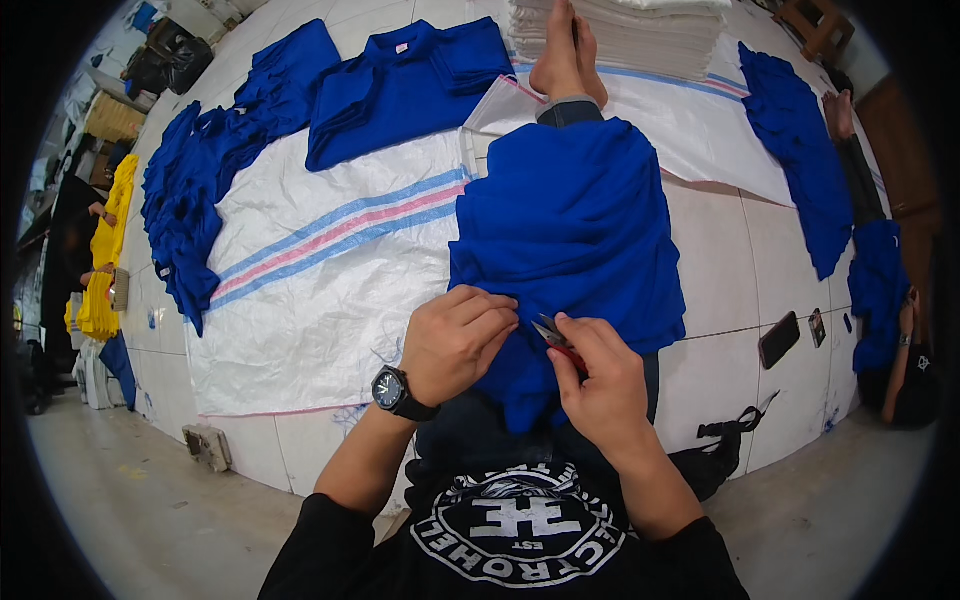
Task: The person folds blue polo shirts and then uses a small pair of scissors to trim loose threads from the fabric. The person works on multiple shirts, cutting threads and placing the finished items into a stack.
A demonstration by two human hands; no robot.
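A blue garment (570, 225) is draped in folds over my outstretched legs and lap. At its near part, my left hand (461, 337) has its fingertips pinched together on the cloth; whether a loose thread is also between them is too small to tell. My right hand (604, 375) grips thread snips (555, 341) with a red handle. Their pointed metal blades are slightly apart, aimed toward my left fingertips and just over the cloth. My palm and fingers partly hide the handle.
Left lie a white woven sack (322, 322), a folded blue polo shirt (412, 90) and heaped blue garments (187, 202). White folded stacks (622, 37) stand beyond my feet. At right are a phone (779, 340), a black strapped bag (712, 457) and another person's arm (900, 360).
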